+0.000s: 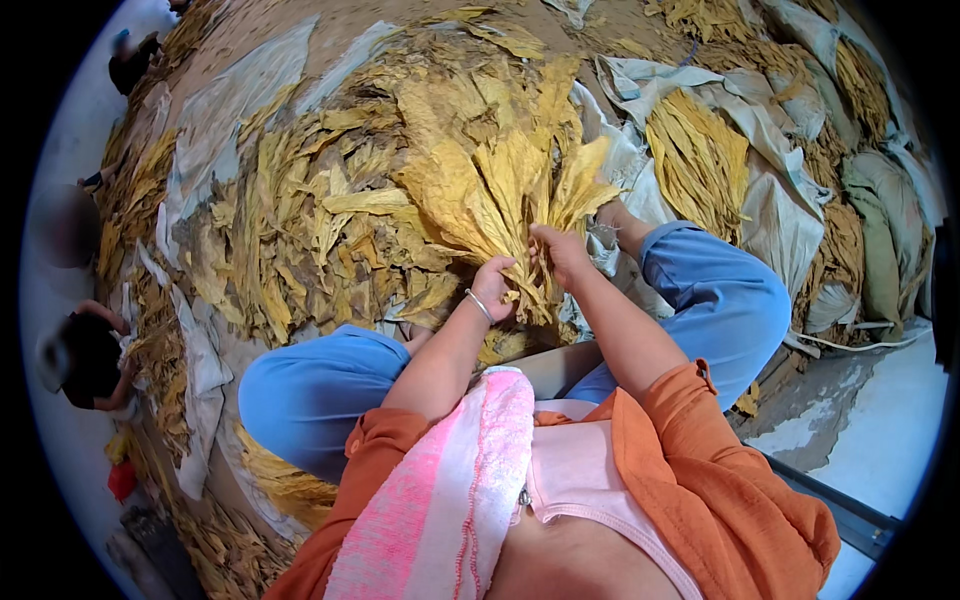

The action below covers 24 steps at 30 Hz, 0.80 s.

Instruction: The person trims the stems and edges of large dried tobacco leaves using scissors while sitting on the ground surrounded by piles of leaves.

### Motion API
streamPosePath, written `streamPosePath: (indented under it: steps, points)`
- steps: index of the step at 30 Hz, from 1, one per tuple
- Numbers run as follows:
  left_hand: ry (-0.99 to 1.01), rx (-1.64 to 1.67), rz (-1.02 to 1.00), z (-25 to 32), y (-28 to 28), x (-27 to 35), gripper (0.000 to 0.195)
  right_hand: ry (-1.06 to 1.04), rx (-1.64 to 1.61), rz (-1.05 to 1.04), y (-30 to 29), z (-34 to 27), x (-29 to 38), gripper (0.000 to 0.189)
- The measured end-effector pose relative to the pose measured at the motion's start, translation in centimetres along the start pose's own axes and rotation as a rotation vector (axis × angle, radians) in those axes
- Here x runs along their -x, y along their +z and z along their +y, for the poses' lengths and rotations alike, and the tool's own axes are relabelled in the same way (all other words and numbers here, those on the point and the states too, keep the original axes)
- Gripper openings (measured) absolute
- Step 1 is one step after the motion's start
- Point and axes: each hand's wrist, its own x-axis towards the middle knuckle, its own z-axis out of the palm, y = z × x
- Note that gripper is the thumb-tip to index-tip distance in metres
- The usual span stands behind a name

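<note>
A fanned bunch of dried yellow leaves [495,187], tobacco by the look of them, rises between my knees with its stem ends towards me. My left hand [495,289], a metal bangle at its wrist, grips the stems from the left. From the right, my right hand [561,253] closes on the same bunch, its thumb and fingers around the leaf bases. Just beyond lies a broad heap of loose yellow and brown leaves [300,240]. The lowest stem tips hang below my hands, partly in shadow.
A neat sheaf of yellow leaves [697,165] rests on white woven sheeting [784,202] at the right. Green-grey sacks [874,240] stand farther right. Several people sit along the left rim, one in dark clothing [90,360]. More woven sheeting [240,97] covers leaves at the upper left.
</note>
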Motion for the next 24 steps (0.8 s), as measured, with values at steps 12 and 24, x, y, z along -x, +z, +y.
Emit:
streamPosePath:
  steps: [12,24]
  points:
    - [-0.035,-0.017,-0.009,-0.1,0.9,0.7,0.043,0.144,0.074,0.043,-1.0,0.7,-1.1,0.015]
    - [0.016,-0.017,-0.049,0.4,0.4,1.0,0.046,0.155,0.152,-0.109,-0.6,0.7,-0.5,0.016]
